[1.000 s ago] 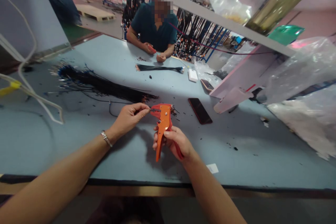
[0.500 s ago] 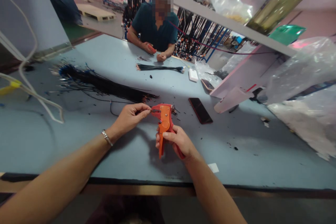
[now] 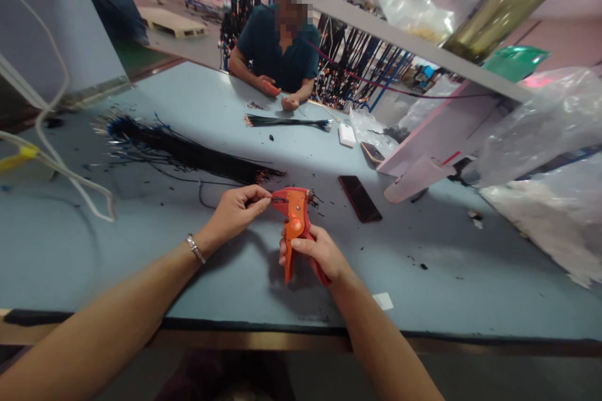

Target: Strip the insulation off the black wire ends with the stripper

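Observation:
My right hand [image 3: 316,252] is wrapped round the handles of an orange and red wire stripper [image 3: 296,207], held upright above the blue-grey table. My left hand [image 3: 242,210] pinches a thin black wire [image 3: 200,191] between thumb and forefinger. The wire's tip is at the left-facing jaws of the stripper; how deep it sits between them I cannot tell. Behind my hands lies a long bundle of black wires [image 3: 197,153] with blue and silvery ends at the left. Small offcuts [image 3: 313,198] are scattered just behind the stripper's head.
Right of the stripper lies a dark phone [image 3: 360,198]. A second phone [image 3: 372,152], a white box [image 3: 347,135] and a smaller wire bundle [image 3: 288,123] are farther back. Across the table a person [image 3: 277,50] holds a red tool. White cables [image 3: 70,178] hang at the left; plastic bags [image 3: 531,131] at the right.
Both hands keep nearly the same pose, the wire at the stripper's jaws. The view has shifted very slightly.

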`<control>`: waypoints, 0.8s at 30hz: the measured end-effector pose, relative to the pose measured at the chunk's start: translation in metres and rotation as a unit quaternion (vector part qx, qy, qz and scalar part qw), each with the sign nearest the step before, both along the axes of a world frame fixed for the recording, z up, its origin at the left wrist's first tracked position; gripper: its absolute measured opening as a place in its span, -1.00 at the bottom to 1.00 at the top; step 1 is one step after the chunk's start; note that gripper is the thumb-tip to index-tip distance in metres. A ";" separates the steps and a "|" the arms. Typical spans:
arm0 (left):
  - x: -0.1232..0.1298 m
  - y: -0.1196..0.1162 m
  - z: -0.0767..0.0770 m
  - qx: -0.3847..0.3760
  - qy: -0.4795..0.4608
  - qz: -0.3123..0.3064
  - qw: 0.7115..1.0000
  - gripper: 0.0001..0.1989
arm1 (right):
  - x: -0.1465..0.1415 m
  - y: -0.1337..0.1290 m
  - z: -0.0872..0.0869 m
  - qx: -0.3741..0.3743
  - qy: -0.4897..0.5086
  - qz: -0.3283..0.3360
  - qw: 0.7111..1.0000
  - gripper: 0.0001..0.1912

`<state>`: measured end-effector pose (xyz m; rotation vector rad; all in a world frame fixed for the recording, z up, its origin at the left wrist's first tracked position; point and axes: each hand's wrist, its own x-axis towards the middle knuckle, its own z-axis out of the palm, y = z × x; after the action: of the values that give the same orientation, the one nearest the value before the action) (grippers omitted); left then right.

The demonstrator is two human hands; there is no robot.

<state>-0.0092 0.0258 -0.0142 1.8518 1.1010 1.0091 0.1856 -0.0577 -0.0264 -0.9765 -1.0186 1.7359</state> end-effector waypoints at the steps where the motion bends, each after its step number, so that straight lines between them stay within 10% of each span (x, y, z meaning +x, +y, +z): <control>1: 0.000 0.000 0.000 0.001 0.001 -0.001 1.000 -0.72 | 0.000 0.000 0.000 0.003 -0.003 0.000 1.000 -0.62; 24: 0.003 -0.003 0.007 -0.038 -0.030 -0.009 0.999 -0.75 | 0.000 0.001 0.003 0.043 -0.048 0.019 0.998 -0.63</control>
<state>-0.0058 0.0223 -0.0073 1.7560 1.0715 0.9932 0.1852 -0.0571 -0.0235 -0.9998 -1.1698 1.6746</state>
